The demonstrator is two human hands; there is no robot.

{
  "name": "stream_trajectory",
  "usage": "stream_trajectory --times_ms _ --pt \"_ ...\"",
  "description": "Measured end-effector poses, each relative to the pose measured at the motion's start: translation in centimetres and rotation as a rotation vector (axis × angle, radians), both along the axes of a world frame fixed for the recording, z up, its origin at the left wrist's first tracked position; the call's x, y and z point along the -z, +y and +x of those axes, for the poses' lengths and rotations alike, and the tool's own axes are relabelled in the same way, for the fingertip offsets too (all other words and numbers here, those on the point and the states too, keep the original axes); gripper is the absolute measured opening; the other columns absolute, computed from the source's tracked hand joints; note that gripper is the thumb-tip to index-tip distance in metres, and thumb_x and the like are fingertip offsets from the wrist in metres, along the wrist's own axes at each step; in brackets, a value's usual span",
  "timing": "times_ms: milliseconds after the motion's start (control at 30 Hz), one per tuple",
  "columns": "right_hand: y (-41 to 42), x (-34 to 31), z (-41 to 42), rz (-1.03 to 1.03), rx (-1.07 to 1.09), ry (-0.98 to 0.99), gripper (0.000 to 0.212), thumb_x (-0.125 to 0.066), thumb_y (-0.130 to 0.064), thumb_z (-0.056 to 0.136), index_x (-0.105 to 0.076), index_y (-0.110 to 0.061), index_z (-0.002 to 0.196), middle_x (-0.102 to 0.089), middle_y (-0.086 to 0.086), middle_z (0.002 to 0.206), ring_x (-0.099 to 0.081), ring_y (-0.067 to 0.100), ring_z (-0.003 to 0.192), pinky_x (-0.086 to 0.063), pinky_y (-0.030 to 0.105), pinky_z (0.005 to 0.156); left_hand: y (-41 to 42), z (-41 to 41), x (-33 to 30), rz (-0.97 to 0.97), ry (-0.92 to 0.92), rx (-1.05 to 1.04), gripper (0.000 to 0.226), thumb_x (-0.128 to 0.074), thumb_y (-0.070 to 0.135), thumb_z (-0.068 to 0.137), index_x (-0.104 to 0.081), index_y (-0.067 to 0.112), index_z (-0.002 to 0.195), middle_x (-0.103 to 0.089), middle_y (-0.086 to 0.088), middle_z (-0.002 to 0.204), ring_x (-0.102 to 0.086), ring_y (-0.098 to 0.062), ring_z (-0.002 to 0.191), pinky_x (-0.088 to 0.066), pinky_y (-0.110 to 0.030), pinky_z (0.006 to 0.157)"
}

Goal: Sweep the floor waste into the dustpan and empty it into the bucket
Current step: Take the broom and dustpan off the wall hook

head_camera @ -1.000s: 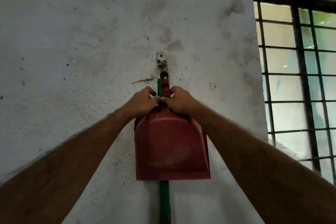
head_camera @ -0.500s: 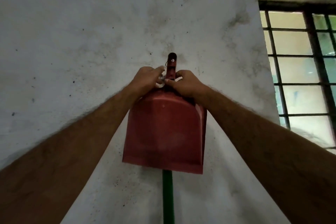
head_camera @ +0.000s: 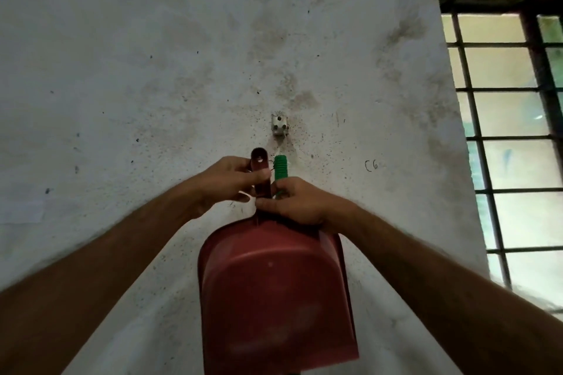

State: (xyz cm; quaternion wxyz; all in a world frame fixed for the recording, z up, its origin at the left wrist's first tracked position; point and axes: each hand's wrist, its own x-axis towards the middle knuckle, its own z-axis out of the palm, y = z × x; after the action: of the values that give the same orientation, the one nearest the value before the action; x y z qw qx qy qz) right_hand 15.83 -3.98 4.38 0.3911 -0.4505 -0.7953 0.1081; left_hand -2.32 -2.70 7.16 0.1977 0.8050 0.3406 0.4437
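A stained white wall [head_camera: 182, 70] is seen, fitted with a small metal hook [head_camera: 280, 126]; daylight is admitted through a barred window [head_camera: 511, 137] at right.

Location type: utility or storage corner of a plain, older building. Indicators: a whitewashed plaster wall [head_camera: 152, 70] with mould stains and dark specks; a small metal wall hook [head_camera: 280, 126] at frame centre for hanging cleaning tools; a dark-framed barred window [head_camera: 502, 131] at the right edge.
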Motion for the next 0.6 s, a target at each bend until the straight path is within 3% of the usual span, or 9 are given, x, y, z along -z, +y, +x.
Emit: stream_trajectory --times_ms 67,167,267,333,433,533,600 --pt "-0.6 -0.2 0.7 -0.043 -0.064 0.127 0.048 -0.068 -0.058 0.088 -0.071 -0.014 0.106 -0.074 0.005 0.104 -0.072 0.018 0.093 -0.060 0.034 0.082 -0.8 -0.7 0.4 0.005 -0.037 0.001 0.026 -0.064 0.038 0.096 -0.072 0.018 0.112 -0.076 -0.005 0.106 -0.071 -0.020 0.101 -0.056 -0.030 0.084" --pt "1.0 -1.4 2.4 0.101 0.113 0.474 0.053 -0.061 -0.060 0.092 -0.063 -0.010 0.111 -0.071 0.012 0.109 -0.069 0.018 0.085 -0.060 0.042 0.084 -2.2 -1.7 0.5 0.026 -0.080 -0.018 0.024 -0.063 0.038 0.096 -0.071 0.020 0.110 -0.078 0.000 0.100 -0.073 -0.015 0.097 -0.056 -0.028 0.082" --pt "3.2 -1.2 2.6 0.078 0.372 0.209 0.059 -0.069 -0.056 0.087 -0.053 -0.010 0.121 -0.065 0.009 0.112 -0.069 0.025 0.098 -0.060 0.045 0.088 -3.2 -2.7 0.7 0.059 -0.083 -0.022 0.025 -0.063 0.038 0.096 -0.070 0.019 0.111 -0.078 0.004 0.100 -0.073 -0.010 0.096 -0.054 -0.029 0.081" --pt "4.2 -0.6 1.9 -0.007 0.414 0.039 0.053 -0.075 -0.051 0.083 -0.058 -0.009 0.108 -0.068 0.010 0.096 -0.073 0.026 0.091 -0.063 0.041 0.080 -3.8 -3.1 1.1 0.061 -0.099 -0.009 0.026 -0.062 0.036 0.097 -0.067 0.018 0.115 -0.078 0.005 0.102 -0.073 -0.008 0.097 -0.052 -0.030 0.080" --pt "5.1 -0.6 0.9 0.040 0.423 0.042 0.039 -0.076 -0.041 0.086 -0.060 -0.009 0.101 -0.068 0.010 0.091 -0.072 0.024 0.086 -0.062 0.041 0.077 -4.4 -3.4 1.5 0.065 -0.106 -0.020 0.025 -0.063 0.032 0.097 -0.065 0.014 0.115 -0.078 0.004 0.101 -0.073 -0.006 0.095 -0.052 -0.028 0.076" --pt "5.7 -1.3 0.3 -0.003 0.407 0.085 0.037 -0.070 -0.033 0.089 -0.062 -0.005 0.111 -0.071 0.010 0.096 -0.071 0.020 0.077 -0.061 0.034 0.065 -4.7 -3.7 1.7 0.087 -0.061 -0.040 0.023 -0.063 0.030 0.098 -0.066 0.013 0.112 -0.078 0.005 0.100 -0.073 -0.004 0.094 -0.051 -0.025 0.071" --pt "5.7 -1.9 0.2 0.044 0.421 0.088 0.040 -0.066 -0.037 0.089 -0.060 -0.006 0.114 -0.071 0.010 0.097 -0.072 0.021 0.079 -0.063 0.038 0.073 -4.8 -3.8 1.6 0.109 -0.042 -0.058 0.023 -0.062 0.032 0.098 -0.068 0.015 0.112 -0.078 0.008 0.099 -0.072 -0.003 0.095 -0.051 -0.024 0.072"
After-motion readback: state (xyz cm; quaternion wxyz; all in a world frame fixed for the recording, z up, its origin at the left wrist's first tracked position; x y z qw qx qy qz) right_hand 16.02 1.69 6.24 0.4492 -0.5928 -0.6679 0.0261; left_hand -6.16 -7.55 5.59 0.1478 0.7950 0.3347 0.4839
